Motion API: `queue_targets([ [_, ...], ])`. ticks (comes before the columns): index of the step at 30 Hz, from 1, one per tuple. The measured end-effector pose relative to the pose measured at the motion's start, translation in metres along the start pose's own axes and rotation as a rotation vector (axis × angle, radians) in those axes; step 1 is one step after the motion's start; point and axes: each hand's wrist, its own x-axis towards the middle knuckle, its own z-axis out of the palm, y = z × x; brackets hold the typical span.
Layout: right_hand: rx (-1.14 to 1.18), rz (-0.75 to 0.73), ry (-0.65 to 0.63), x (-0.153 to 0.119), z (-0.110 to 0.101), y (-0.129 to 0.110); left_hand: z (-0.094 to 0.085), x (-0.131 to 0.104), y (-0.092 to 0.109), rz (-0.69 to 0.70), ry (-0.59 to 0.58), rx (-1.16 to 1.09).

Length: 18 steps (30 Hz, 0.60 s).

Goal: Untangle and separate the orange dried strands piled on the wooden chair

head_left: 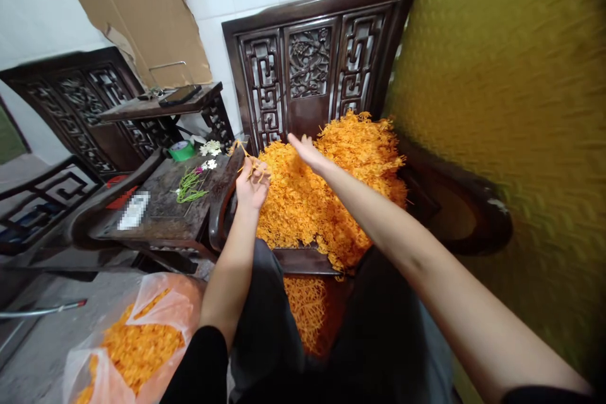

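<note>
My left hand point(252, 184) is closed around a thin, branched orange plastic stem point(242, 149), whose tips stick out above and beside the fingers. To its right, my right hand point(308, 153) is stretched out over the heap with its fingers extended and nothing visible in it. A large heap of similar orange plastic pieces point(303, 202) covers the seat of a dark carved wooden chair point(310, 110) in front of me. More orange stems point(305, 309) show below the seat between my legs.
A dark side table point(165, 214) on the left bears green tape point(182, 151), white flowers point(211, 148) and green stems point(190, 188). A phone point(180, 96) lies on a higher stand. A plastic bag point(163, 319) of orange pieces stands lower left; a yellow textured panel point(502, 95) borders the right.
</note>
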Motion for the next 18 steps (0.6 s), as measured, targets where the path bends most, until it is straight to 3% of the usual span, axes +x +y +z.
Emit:
queue_targets([
  [2, -0.024, -0.121, -0.063, -0.016, 0.006, -0.006, 0.003, -0.005, 0.002, -0.035, -0.057, -0.026],
  [4, 0.045, -0.214, -0.299, -0.039, 0.011, -0.007, 0.008, -0.010, 0.006, -0.060, -0.087, -0.051],
  [6, 0.149, -0.188, -0.509, -0.061, 0.012, -0.004, 0.012, -0.015, 0.010, -0.079, -0.083, -0.053],
  [7, 0.202, -0.144, -0.540, -0.071, 0.011, -0.001, 0.013, -0.018, 0.012, -0.092, -0.078, -0.049],
  [10, 0.381, -0.036, -0.423, -0.091, 0.002, 0.007, 0.015, -0.024, 0.013, -0.125, -0.080, -0.025],
  [13, 0.554, 0.012, -0.326, -0.101, -0.013, 0.010, 0.013, -0.026, 0.009, -0.052, -0.141, 0.032],
  [18, 0.726, 0.011, -0.296, -0.115, -0.035, 0.008, 0.002, -0.020, -0.004, 0.095, -0.448, 0.299],
])
